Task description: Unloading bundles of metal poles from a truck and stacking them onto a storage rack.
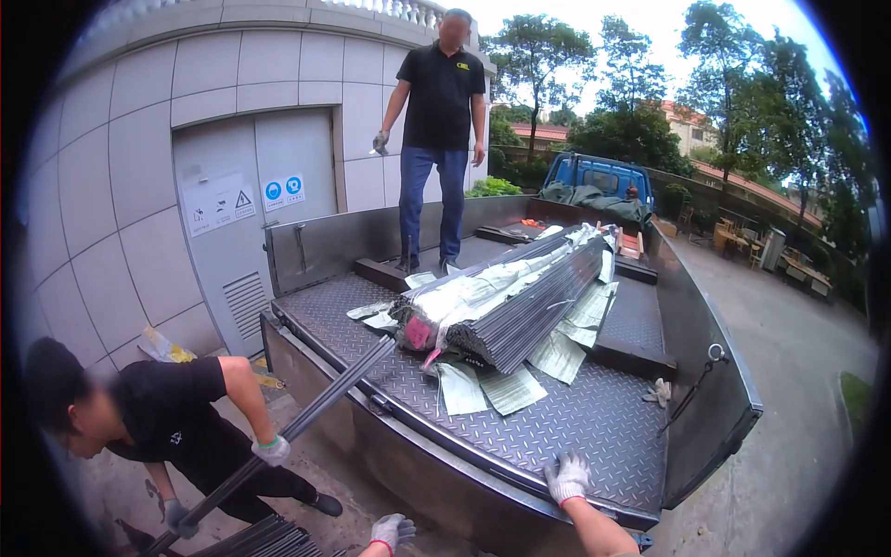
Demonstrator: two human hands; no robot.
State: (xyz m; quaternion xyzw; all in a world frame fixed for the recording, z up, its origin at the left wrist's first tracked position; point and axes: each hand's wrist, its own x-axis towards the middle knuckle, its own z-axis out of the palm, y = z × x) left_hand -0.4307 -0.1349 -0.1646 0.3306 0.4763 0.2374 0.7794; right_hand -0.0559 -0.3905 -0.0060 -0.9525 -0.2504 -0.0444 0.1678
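Note:
My right hand (568,478), in a white knitted glove, lies on the rear edge of the truck bed (594,422) with its fingers spread. Lower and further left, my gloved left hand (393,532) hangs in the air behind the truck, holding nothing, its fingers loosely apart. A large stack of long dark metal bars (538,311) rests on the bed, partly covered by silvery wrapping (483,288). At the left, a bending co-worker (190,418) in gloves grips a few long dark bars (316,408) that slope down from the bed's edge.
More dark bars (255,540) lie low behind the truck. Another person (441,102) stands on the bed near its left side wall. A glove (658,393) lies by the right side wall (710,371). A grey door (251,186) is in the building wall.

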